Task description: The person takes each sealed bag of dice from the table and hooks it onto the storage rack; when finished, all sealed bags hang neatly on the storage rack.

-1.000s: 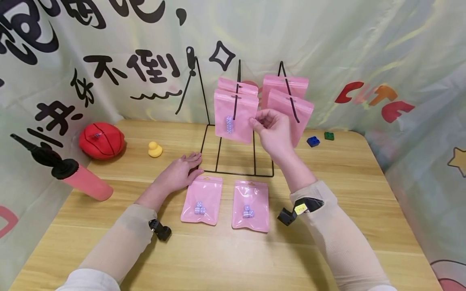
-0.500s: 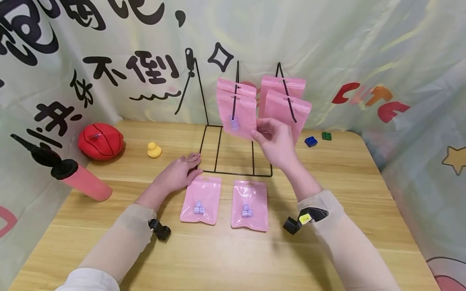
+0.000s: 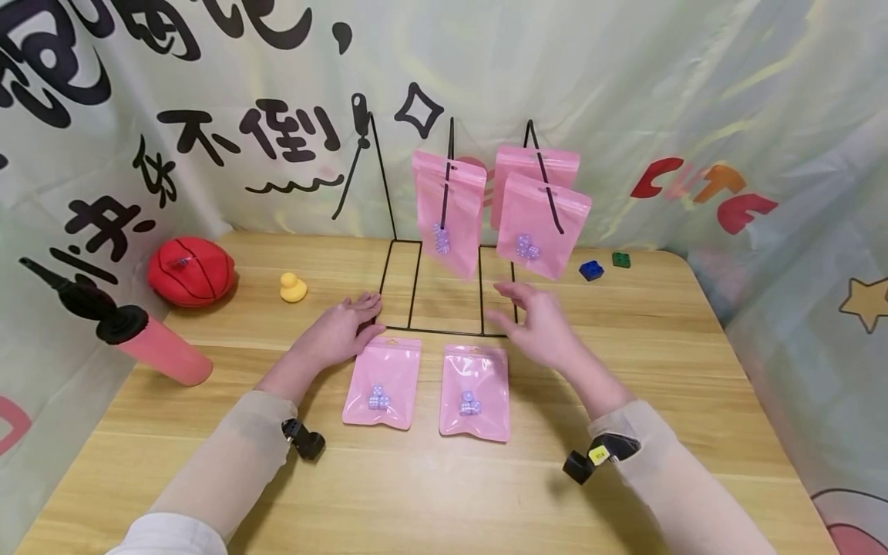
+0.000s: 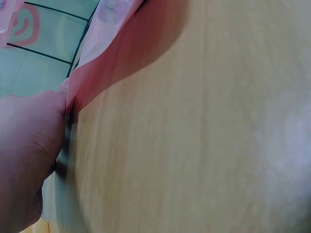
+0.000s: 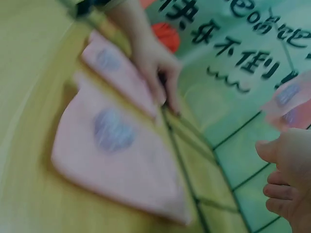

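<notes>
My left hand [image 3: 340,331] rests on the front left corner of the base of a black wire display rack [image 3: 415,287], fingers fairly straight. My right hand [image 3: 543,330], thumb and fingers spread, holds nothing and hovers over the rack's right front corner. Above it, a pink zip bag [image 3: 544,220] with purple dice hangs on the right hook, another behind it. On the middle hook hangs a pink bag [image 3: 458,200], turned slightly, largely hiding anything behind it. Two more dice bags lie flat before the rack: the left bag [image 3: 383,368], close to my left thumb, and the right bag [image 3: 475,374].
At the left are a red ball [image 3: 190,270], a pink hand pump [image 3: 163,351] and a yellow rubber duck [image 3: 293,288]. A blue block [image 3: 591,270] and a green block [image 3: 620,260] lie right of the rack. A printed cloth [image 3: 694,100] hangs behind the table.
My right hand has let go of the front bag on the middle hook and moved down towards me. That bag has slid back along the hook. The left hand stays put.
</notes>
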A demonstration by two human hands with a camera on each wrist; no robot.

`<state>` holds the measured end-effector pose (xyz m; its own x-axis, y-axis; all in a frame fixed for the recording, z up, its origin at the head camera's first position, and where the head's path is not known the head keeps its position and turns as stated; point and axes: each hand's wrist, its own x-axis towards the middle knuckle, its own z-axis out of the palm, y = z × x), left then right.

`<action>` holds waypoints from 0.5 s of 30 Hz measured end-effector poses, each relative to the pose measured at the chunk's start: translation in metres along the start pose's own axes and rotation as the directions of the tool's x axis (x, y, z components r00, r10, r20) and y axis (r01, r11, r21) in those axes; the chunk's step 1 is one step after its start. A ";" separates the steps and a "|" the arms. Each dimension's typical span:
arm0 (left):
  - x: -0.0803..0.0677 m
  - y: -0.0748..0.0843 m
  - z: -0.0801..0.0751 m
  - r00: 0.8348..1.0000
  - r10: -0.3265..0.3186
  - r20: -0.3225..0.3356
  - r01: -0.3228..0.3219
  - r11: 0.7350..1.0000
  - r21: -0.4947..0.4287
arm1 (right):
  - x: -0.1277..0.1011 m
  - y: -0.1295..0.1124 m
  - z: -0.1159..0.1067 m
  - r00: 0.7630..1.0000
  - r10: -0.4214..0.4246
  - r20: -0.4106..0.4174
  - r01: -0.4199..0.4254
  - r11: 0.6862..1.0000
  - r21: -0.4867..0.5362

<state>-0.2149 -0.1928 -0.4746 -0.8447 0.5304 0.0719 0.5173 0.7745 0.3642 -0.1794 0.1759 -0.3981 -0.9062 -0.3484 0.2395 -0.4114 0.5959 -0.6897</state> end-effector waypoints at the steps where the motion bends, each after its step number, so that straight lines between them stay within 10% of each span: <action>1: 0.000 0.000 0.000 1.000 0.002 -0.002 -0.002 1.000 0.000 | -0.002 0.006 0.001 1.000 -0.012 0.014 0.012 0.999 -0.031; 15: 0.000 0.001 0.001 0.999 0.022 -0.029 -0.022 1.000 -0.001 | -0.024 0.060 0.021 0.995 0.039 0.095 0.001 0.925 -0.379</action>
<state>-0.2141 -0.1922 -0.4749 -0.8369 0.5369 0.1065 0.5353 0.7623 0.3637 -0.1807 0.2050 -0.4595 -0.9080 -0.3927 0.1464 -0.4181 0.8257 -0.3787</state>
